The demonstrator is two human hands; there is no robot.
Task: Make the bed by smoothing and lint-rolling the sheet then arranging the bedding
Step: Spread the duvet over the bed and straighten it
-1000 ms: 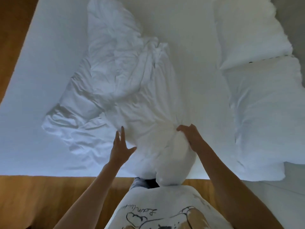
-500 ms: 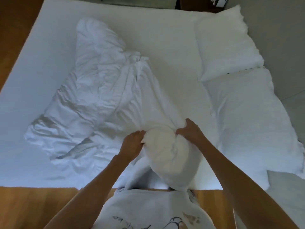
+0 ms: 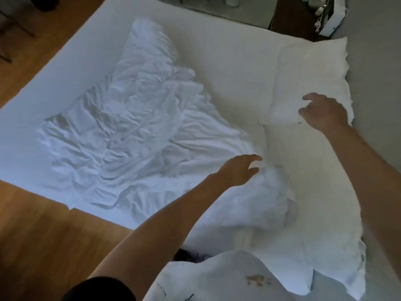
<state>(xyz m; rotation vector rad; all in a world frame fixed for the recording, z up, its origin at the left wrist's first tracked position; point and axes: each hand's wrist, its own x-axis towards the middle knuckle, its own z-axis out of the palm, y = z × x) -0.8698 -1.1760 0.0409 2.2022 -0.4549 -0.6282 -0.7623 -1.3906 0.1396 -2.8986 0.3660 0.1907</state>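
Observation:
A crumpled white duvet (image 3: 138, 131) lies across the white fitted sheet (image 3: 227, 61) of the bed, its near corner bunched up by the bed's edge. My left hand (image 3: 238, 170) hovers over that bunched corner with fingers relaxed, holding nothing. Two white pillows lie along the right side: the far pillow (image 3: 308, 72) and the near pillow (image 3: 325, 192). My right hand (image 3: 323, 111) is above the far pillow's near edge, fingers loosely spread, gripping nothing.
Wooden floor (image 3: 43, 235) borders the bed on the near left. A grey wall (image 3: 379, 61) runs along the right. A dark nightstand (image 3: 293, 20) with a white box (image 3: 332, 16) stands beyond the bed's far corner.
Both hands have let go of the bunched duvet corner, which dropped onto the bed. My right hand moved away to the right over the far pillow; the view swung right.

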